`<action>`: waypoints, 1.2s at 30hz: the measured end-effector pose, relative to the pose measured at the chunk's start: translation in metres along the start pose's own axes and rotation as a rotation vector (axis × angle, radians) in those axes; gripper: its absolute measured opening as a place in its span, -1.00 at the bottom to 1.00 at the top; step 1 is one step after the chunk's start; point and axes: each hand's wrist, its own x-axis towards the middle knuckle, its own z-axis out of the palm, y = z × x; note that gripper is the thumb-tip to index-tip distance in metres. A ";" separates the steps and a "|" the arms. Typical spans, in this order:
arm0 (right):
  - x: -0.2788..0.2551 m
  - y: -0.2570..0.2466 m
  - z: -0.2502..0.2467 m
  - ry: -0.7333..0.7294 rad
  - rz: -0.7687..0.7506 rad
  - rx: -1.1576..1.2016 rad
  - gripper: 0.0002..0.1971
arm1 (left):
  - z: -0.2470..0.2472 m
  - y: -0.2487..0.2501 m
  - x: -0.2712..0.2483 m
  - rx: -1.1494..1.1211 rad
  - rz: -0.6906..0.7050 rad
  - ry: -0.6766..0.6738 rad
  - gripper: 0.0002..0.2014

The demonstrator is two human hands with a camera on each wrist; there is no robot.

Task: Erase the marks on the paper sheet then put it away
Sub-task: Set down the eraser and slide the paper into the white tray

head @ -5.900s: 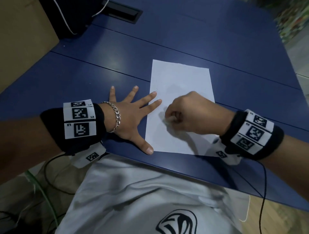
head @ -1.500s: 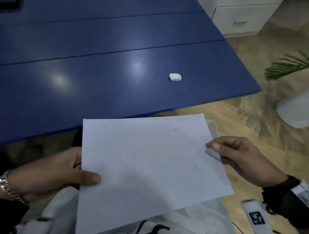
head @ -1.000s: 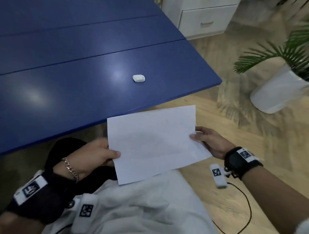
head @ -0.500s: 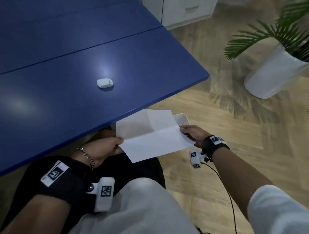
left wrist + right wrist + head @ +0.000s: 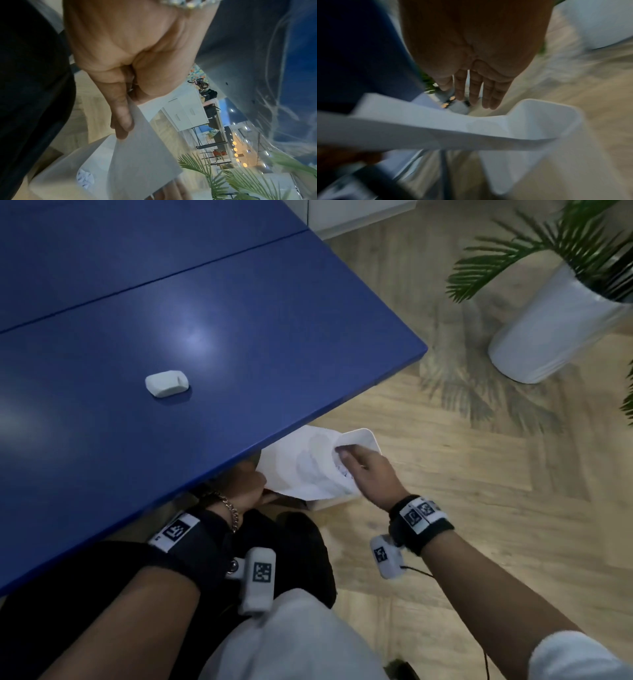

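The white paper sheet [image 5: 301,470] hangs bent over the mouth of a white bin [image 5: 359,433] on the floor, just past the blue table's [image 5: 239,337] near edge. My left hand [image 5: 255,491] sits under that edge and pinches the sheet's near corner between thumb and fingers [image 5: 122,119]. My right hand [image 5: 356,463] is over the bin with straight fingers [image 5: 476,93], against the sheet's far end without gripping it. In the wrist views the paper [image 5: 142,155] [image 5: 419,128] slants into the bin [image 5: 547,108]. The white eraser [image 5: 167,384] lies alone on the table.
Crumpled paper [image 5: 84,180] lies inside the bin. A potted palm in a white pot [image 5: 548,330] stands on the wooden floor to the right. White drawers [image 5: 185,115] stand beyond the table. My dark-clothed knees are under the table edge.
The sheet has dropped from in front of my lap into the bin's mouth and buckled. My right hand has let go of its edge and straightened its fingers; my left hand keeps its pinch.
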 end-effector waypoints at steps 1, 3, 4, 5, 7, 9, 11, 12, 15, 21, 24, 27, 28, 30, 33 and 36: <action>-0.012 -0.018 0.009 -0.088 -0.084 0.031 -0.64 | 0.000 -0.004 0.004 0.014 0.012 0.005 -0.64; -0.033 -0.044 0.029 -0.245 -0.235 0.057 -0.58 | -0.001 -0.012 0.010 0.041 0.012 -0.020 -0.65; -0.040 -0.049 0.039 -0.299 -0.288 0.068 -0.55 | 0.000 -0.014 0.010 0.060 0.010 -0.044 -0.65; -0.046 -0.049 0.049 -0.344 -0.323 0.080 -0.52 | -0.002 -0.014 0.008 0.041 0.012 -0.040 -0.65; -0.050 -0.041 0.066 -0.399 -0.384 0.060 -0.50 | -0.005 -0.013 0.002 0.118 -0.015 -0.123 -0.65; -0.044 -0.018 0.081 -0.400 -0.408 -0.039 -0.48 | -0.009 -0.015 0.001 0.015 -0.047 -0.213 -0.68; -0.027 0.022 0.090 -0.369 -0.327 -0.217 -0.47 | -0.008 -0.018 0.004 -0.036 -0.029 -0.212 -0.77; -0.015 0.046 0.089 -0.349 -0.244 -0.344 -0.45 | -0.006 -0.019 0.005 -0.041 -0.064 -0.189 -0.84; 0.021 0.101 0.075 -0.267 0.087 -0.635 -0.42 | -0.002 -0.016 0.002 0.037 -0.089 -0.201 -0.89; 0.034 0.028 0.065 -0.054 0.039 -0.292 -0.43 | -0.003 -0.014 0.000 0.057 -0.079 -0.242 -0.85; 0.002 -0.027 0.081 -0.033 -0.230 0.104 -0.44 | -0.005 -0.014 0.001 0.059 -0.084 -0.248 -0.75; -0.006 -0.023 0.107 -0.151 -0.278 0.096 -0.46 | -0.005 -0.014 -0.004 0.045 -0.088 -0.255 -0.72; 0.000 -0.007 0.112 -0.203 -0.221 -0.022 -0.47 | -0.005 -0.013 -0.006 0.041 -0.091 -0.266 -0.71; 0.013 0.031 0.112 -0.267 -0.079 -0.421 -0.48 | -0.004 -0.011 -0.011 0.054 -0.099 -0.278 -0.72; 0.029 0.070 0.093 -0.184 0.058 -0.824 -0.47 | -0.006 -0.009 -0.013 0.075 -0.107 -0.279 -0.75; 0.033 0.084 0.062 0.105 0.149 -0.571 -0.51 | -0.008 -0.010 -0.010 0.083 -0.089 -0.279 -0.76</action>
